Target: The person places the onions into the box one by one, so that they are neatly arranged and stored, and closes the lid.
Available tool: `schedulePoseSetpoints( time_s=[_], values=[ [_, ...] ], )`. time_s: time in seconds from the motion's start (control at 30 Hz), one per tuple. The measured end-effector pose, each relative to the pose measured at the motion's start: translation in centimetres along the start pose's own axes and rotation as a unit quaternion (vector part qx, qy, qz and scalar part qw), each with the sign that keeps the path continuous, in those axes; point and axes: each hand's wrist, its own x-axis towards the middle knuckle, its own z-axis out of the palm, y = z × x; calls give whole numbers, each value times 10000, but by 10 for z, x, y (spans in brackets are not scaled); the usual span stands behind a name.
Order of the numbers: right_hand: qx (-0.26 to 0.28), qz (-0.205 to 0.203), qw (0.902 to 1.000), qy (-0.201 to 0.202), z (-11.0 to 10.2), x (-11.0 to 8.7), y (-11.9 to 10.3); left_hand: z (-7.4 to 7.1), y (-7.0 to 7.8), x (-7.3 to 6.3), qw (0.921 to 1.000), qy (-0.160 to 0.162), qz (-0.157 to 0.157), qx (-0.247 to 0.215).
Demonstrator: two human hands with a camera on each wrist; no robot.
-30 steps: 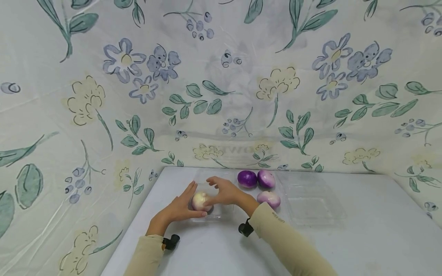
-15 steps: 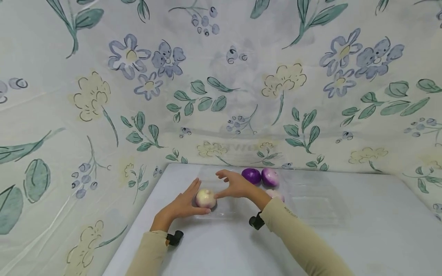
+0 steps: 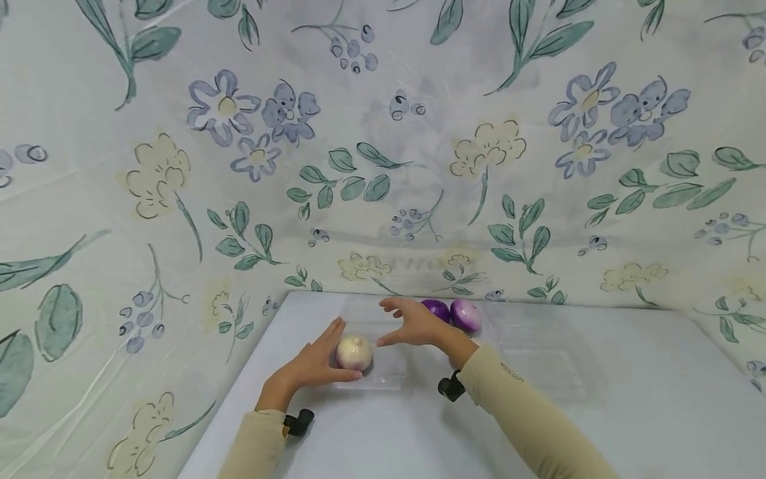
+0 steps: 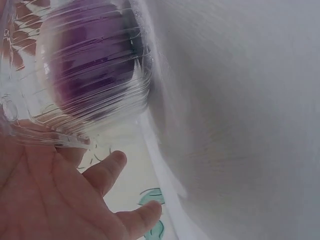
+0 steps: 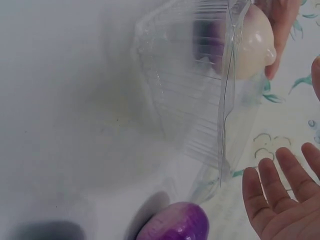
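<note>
R hand (image 3: pixel 413 324) partly hides dk purple onion (image 3: pixel 437 308); prob. plastic tray (image 3: pixel 541 369) nearby.

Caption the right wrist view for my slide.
A pale-topped onion in a clear plastic container, a purple onion outside it, the right hand empty nearby.

left sleeve (image 3: pixel 254 442): beige | right sleeve (image 3: pixel 526 416): beige, small dark lettering (image 3: pixel 512 372) | wrist cameras (image 3: pixel 300 422): black

Left hand (image 3: pixel 312 362) spread wide; right hand (image 3: pixel 415 324) raised, loosely curved.
</note>
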Motion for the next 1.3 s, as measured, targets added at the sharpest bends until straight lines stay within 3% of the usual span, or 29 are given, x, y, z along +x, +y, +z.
schedulePoseSetpoints(
  time_s=[0.5, 0.87, 1.3],
  values=[
    [-50, 23, 9997, 245, -15, 2, 11, -5, 2, -1, 9998, -35, -160, 71],
    [-67, 567, 9961, 669, -32, -3, 25, -2, 3, -3, 9999, -3, -90, -87],
    [-52, 668, 9946, 794, -46, -4, 46, -2, 3, -3, 10000, -6, -67, -73]
  ],
)
